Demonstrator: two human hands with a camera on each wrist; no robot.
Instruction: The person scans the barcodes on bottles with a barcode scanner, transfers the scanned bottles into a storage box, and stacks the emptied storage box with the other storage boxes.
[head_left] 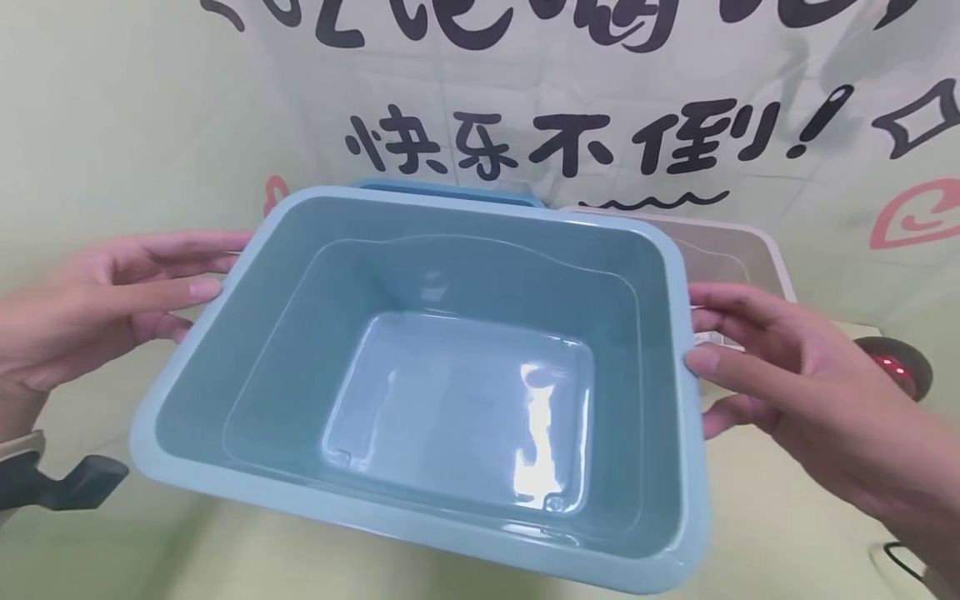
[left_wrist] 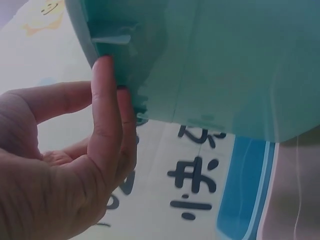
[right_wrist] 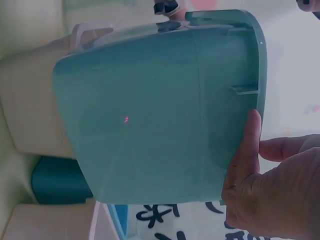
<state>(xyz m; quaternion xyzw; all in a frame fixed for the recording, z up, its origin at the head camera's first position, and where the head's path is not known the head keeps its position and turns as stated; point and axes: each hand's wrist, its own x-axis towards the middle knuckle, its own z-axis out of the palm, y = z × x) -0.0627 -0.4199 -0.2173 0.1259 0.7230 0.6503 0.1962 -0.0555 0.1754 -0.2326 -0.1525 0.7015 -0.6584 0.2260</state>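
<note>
A light blue plastic storage bin [head_left: 465,400] with nothing inside is tilted, its opening facing the head camera. My left hand [head_left: 105,300] grips the rim of its left short side, thumb on top and fingers beneath. On the opposite short side my right hand [head_left: 795,375] holds the rim the same way. Seen from the left wrist, the fingers [left_wrist: 105,110] reach under the rim against the outer wall [left_wrist: 200,65], near a small rib. The right wrist view shows the other outer wall [right_wrist: 145,115], with the right fingers [right_wrist: 245,145] tucked beneath its rim.
Behind the held bin stand a darker blue bin [head_left: 450,193] and a pale pinkish bin [head_left: 727,250]. A banner with black lettering [head_left: 570,142] covers the wall. At the right are a dark round device [head_left: 896,367] with red lights and a black cable [head_left: 903,560] on the pale tabletop [head_left: 787,517].
</note>
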